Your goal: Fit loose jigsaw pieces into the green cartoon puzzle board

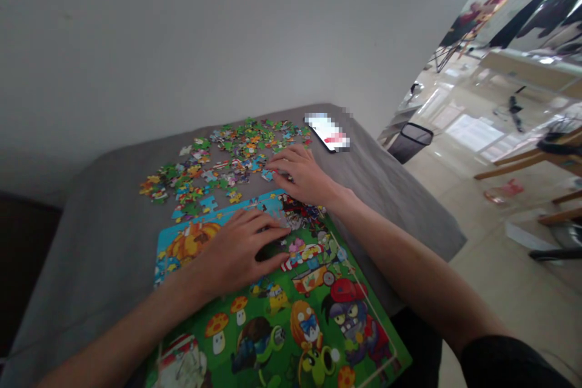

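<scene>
A colourful cartoon jigsaw puzzle board [291, 321] lies on a grey cloth-covered table [104, 242] in front of me. My left hand [240, 251] rests flat on the board's upper part, fingers stretched out toward an unfilled patch. My right hand [300, 173] reaches past the board's far edge, fingers spread and curled down onto loose puzzle pieces [218, 163] scattered on the cloth. Whether a piece is pinched under its fingertips is hidden.
A phone [328, 132] with a lit screen lies at the table's far right corner. A white wall stands behind the table. To the right, on a glossy tiled floor, are a black bin [411, 140], wooden furniture legs and a distant person.
</scene>
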`<state>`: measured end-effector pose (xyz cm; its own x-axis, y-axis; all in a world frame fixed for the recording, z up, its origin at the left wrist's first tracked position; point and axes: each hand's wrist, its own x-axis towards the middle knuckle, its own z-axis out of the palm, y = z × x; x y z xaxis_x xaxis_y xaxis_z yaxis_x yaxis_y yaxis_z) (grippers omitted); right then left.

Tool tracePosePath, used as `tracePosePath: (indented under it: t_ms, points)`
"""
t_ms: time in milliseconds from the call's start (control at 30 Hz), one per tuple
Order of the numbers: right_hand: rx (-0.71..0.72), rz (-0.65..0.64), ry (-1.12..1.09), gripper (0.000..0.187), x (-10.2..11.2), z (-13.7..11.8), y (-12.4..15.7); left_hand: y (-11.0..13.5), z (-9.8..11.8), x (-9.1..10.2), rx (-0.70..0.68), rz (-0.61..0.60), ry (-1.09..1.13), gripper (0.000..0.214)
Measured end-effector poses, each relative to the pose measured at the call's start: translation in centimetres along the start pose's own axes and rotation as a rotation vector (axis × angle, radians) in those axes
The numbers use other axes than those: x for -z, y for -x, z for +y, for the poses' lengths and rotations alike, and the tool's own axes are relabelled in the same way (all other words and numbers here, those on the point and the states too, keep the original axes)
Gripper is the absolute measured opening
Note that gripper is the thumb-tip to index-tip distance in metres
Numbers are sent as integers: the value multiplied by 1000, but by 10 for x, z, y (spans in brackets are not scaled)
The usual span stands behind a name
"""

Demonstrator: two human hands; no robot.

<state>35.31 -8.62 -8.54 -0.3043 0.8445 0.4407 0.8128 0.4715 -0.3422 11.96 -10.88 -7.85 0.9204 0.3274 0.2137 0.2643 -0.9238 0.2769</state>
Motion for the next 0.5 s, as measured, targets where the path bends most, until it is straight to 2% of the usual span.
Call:
tracePosePath:
  t_ms: [167,500]
  points:
    - [22,9,14,29,-1,2,0,-7,14,-13,-2,4,-15,31]
    - [4,-23,12,27,4,0,-1,-6,5,-13,54,30,-38,31]
